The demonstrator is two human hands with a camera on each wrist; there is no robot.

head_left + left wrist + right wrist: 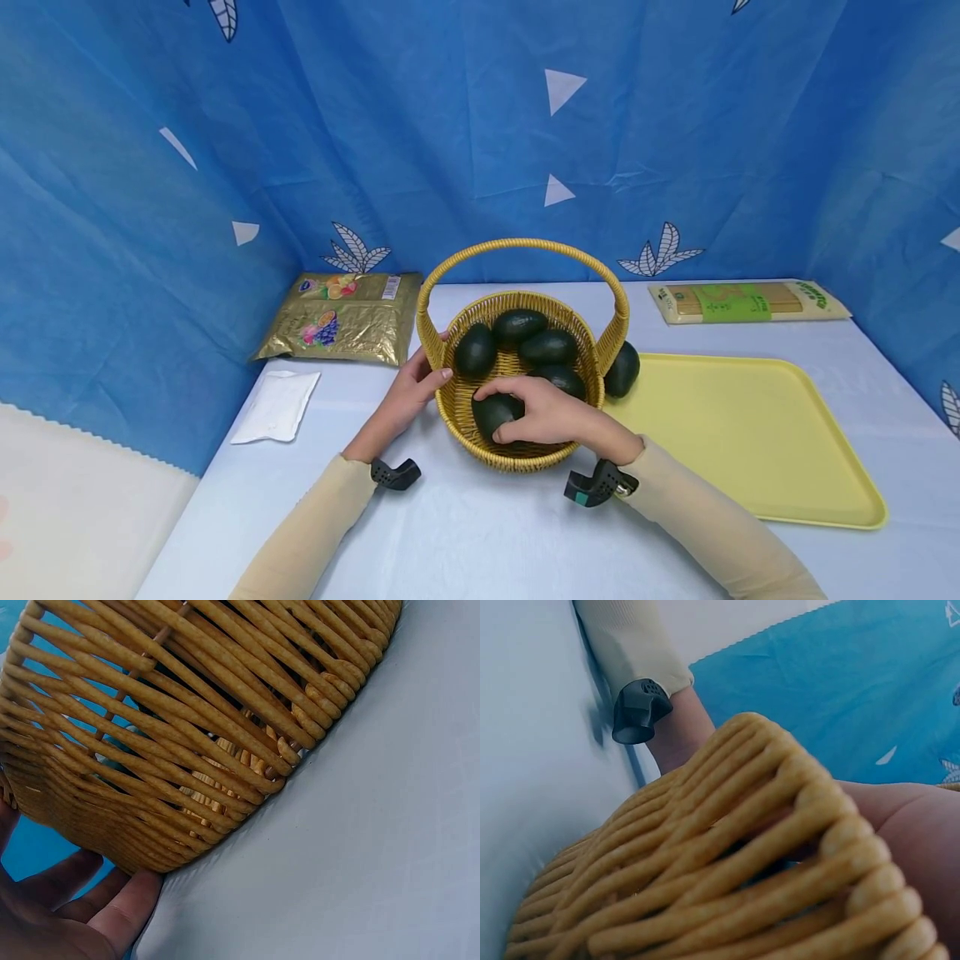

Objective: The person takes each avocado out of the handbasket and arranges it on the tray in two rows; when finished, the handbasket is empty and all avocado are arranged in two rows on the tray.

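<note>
A yellow wicker basket (pixel 517 462) with a tall arched handle stands on the table and holds several dark green avocados (pixel 549 347). My right hand (pixel 546 410) reaches into it, thumb and fingers curled round an avocado (pixel 495 414) at the near side. My left hand (pixel 412 387) grips the basket's left side, thumb at the rim and the other fingers against the outer wall. Those fingers (pixel 124 911) touch the weave in the left wrist view. In the right wrist view, the basket wall (pixel 727 847) hides most of the right hand.
Right of the basket, another avocado (pixel 622 371) lies by the corner of a yellow tray (pixel 735 433). A noodle packet (pixel 750 302) is at the back right. On the left are a gold fruit-print bag (pixel 345 321) and a small white packet (pixel 277 406). Blue cloth (pixel 480 142) hangs behind.
</note>
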